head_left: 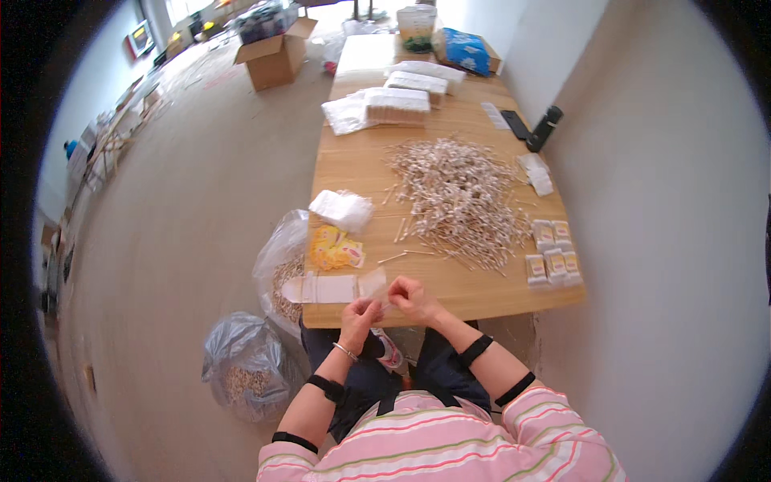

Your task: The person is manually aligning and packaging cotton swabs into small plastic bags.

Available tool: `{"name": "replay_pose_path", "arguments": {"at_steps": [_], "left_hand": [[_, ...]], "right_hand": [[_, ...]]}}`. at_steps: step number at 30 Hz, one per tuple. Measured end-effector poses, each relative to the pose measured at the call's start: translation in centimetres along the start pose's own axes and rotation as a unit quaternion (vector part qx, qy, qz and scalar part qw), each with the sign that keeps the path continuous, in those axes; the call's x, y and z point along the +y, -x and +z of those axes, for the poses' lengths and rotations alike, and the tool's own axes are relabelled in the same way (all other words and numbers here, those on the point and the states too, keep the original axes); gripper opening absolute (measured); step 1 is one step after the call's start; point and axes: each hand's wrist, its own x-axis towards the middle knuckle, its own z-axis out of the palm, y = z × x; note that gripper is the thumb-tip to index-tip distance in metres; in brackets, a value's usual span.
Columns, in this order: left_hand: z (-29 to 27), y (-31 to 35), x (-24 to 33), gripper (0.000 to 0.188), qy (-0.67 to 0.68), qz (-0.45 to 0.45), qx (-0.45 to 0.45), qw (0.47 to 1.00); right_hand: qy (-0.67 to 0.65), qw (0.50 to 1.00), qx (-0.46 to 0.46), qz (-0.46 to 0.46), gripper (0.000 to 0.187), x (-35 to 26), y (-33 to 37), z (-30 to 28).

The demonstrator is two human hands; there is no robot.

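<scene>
My left hand [361, 317] and my right hand [412, 299] meet at the near edge of the wooden table, fingertips pinched close together. Between them is a thin see-through plastic bag [385, 308], small and partly hidden by the fingers. Just beyond my left hand lies a pale translucent packet [372, 282]. To its left is a flat white card strip [329, 289] with a rounded end, reaching past the table's left edge. Yellow printed cards [333, 247] lie in a loose pile behind the strip. A large heap of cotton swabs [462, 197] spreads over the table's middle.
Filled small packets [552, 267] sit by the right edge. White plastic bags [343, 210] lie at the left edge; stacked white packs [397, 104] stand farther back. A black bottle [545, 128] is near the wall. Swab-filled bags [249, 369] stand on the floor at left.
</scene>
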Motion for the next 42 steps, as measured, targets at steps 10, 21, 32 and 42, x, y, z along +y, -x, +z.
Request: {"name": "replay_pose_path", "arguments": {"at_steps": [10,21,32,42], "left_hand": [[3.5,1.1,0.0,0.013,0.007,0.088,0.031,0.996],[4.3,3.0,2.0,0.032,0.020,0.067,0.181,0.981],[4.0,3.9,3.4,0.016,-0.065,0.106,0.061,0.990],[3.4,3.1,4.3,0.010,-0.345,0.316,0.204,0.860]], "right_hand": [[-0.274,0.949,0.036,0.153,0.012,-2.0,4.5,-0.1],[-0.296,0.939,0.147,0.099,0.009,-3.2,3.6,-0.1],[-0.237,0.965,0.103,0.044,0.013,-4.6,3.4,0.2],[0.012,0.985,0.152,0.076,0.020,-3.7,2.7,2.8]]}}
